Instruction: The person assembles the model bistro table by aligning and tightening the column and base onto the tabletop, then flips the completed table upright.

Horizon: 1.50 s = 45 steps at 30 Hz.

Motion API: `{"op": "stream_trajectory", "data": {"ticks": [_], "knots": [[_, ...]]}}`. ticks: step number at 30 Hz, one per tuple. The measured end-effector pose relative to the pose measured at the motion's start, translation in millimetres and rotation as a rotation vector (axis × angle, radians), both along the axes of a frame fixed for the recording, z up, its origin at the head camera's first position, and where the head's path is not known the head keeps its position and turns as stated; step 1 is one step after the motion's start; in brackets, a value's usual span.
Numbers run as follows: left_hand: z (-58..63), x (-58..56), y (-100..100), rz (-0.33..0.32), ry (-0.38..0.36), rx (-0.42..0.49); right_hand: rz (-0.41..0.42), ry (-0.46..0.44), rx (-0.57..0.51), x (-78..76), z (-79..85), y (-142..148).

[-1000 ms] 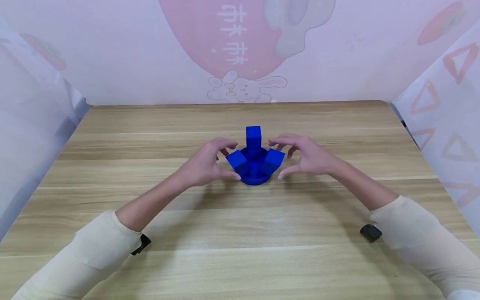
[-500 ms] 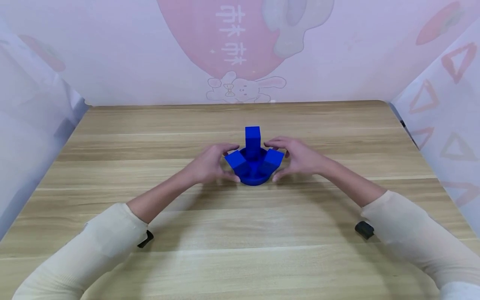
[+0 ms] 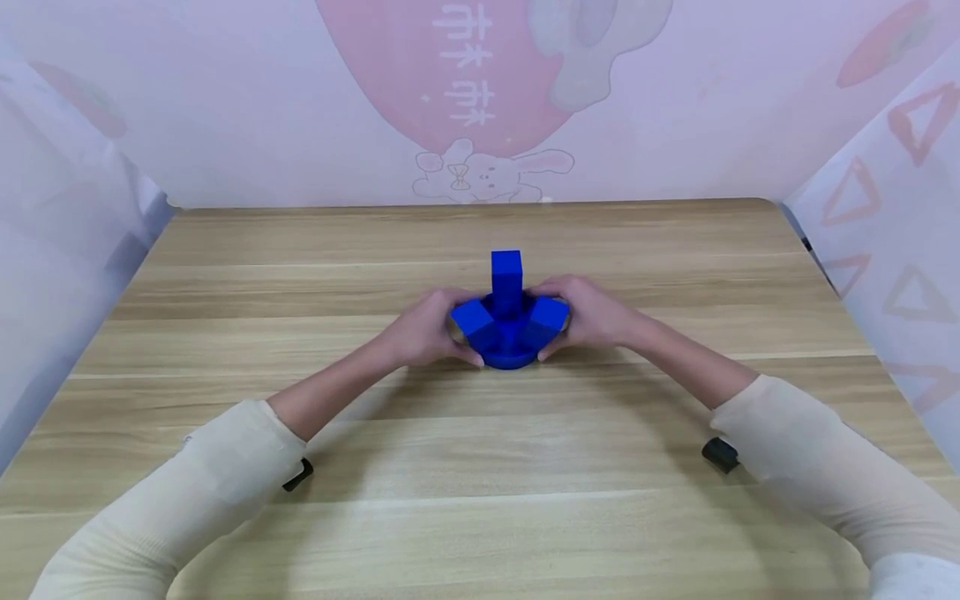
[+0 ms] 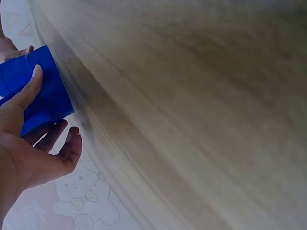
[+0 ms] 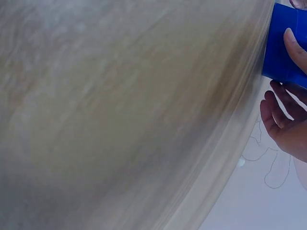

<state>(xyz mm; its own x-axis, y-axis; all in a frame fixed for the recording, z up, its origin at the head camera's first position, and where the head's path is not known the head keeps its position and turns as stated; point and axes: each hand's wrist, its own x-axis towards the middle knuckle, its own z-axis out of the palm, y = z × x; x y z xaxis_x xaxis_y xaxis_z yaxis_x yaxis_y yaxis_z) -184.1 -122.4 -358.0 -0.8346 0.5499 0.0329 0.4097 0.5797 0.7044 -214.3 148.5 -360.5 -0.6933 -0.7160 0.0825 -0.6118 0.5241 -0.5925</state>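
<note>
In the head view, a blue round-based piece with three square-ended posts (image 3: 507, 361) stands at the middle of the wooden table; one post rises at the back and two lean out to the sides. My left hand (image 3: 429, 330) grips its left side, thumb at the front and fingers curving behind. From the right, my right hand (image 3: 591, 313) holds it the same way. The left wrist view shows the left thumb lying on the smooth blue wall (image 4: 50, 91), with fingers around its far side. In the right wrist view the right thumb presses the blue wall (image 5: 278, 52).
The wooden table (image 3: 480, 467) reaches back to a pale printed curtain (image 3: 262, 108) with a rabbit picture. More pale curtain hangs at both sides. Beneath each sleeve sits a small black device (image 3: 722, 455).
Both hands have moved inward from either side, and their fingers and thumbs have closed onto the blue piece. The piece itself stays in place.
</note>
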Motion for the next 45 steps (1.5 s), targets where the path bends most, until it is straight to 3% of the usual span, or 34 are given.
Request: {"op": "stream_trajectory", "data": {"ticks": [6, 18, 24, 30, 37, 45], "knots": [[-2.1, -0.6, 1.0, 0.039, 0.034, -0.028, -0.025, -0.036, -0.013, 0.6, -0.5, -0.5], [-5.0, -0.4, 0.4, 0.069, 0.014, 0.026, -0.031, -0.08, -0.076, 1.6, -2.1, 1.8], [2.9, 2.0, -1.6, 0.049, -0.025, 0.113, -0.053, -0.17, -0.154, 4.4, 6.0, 5.3], [15.8, 5.2, -2.7, 0.103, -0.067, 0.196, -0.124, -0.186, -0.213, 9.2, 22.1, 10.0], [25.7, 9.2, -3.4, 0.162, 0.012, 0.21, -0.142, -0.219, -0.303, 14.4, 36.3, 13.0], [36.5, 14.2, -4.5, 0.187, -0.012, 0.369, -0.211, -0.327, -0.498, 23.5, 44.5, 13.2]]}}
